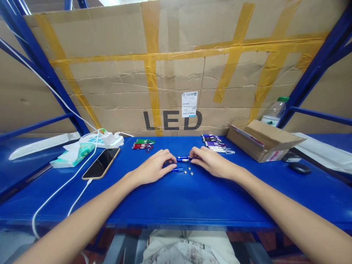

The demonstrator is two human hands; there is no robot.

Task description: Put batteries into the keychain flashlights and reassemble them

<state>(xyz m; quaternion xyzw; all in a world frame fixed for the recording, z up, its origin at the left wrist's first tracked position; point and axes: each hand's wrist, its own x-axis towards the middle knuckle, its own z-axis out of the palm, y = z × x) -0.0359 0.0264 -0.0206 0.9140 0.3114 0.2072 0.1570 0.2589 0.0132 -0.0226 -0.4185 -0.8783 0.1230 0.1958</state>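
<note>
Blue, slim and shiny, 2 tubes (182, 160) lie close together in the gap between the left hand (156, 165) and the right hand (210, 161). Their long axis runs left to right, about parallel to the front edge of the table (192, 201), so each hand meets them end-on: the left fingertips at the left end, the right fingertips at the right end. That end-to-end line seems to be what any pull, push or twist would depend on, with neither hand clearly nearer.

The right fingers and thumb are bent close together over the right end, the left ones curled in at the other; I cannot tell how firmly either grips, as the fingertips hide the contact.

A short tube (178, 169) lies just below the pair, toward the body, its axis also roughly left to right. The left thumb is by its left end, making the left hand the nearer; whether they touch is unclear. Off its right end sit 3 cells (189, 168), apart from the fingers and nearer the right hand. Farther back, well apart, are red and green pens (141, 145) on the left and purple and silver pens (216, 144) on the right.
</note>
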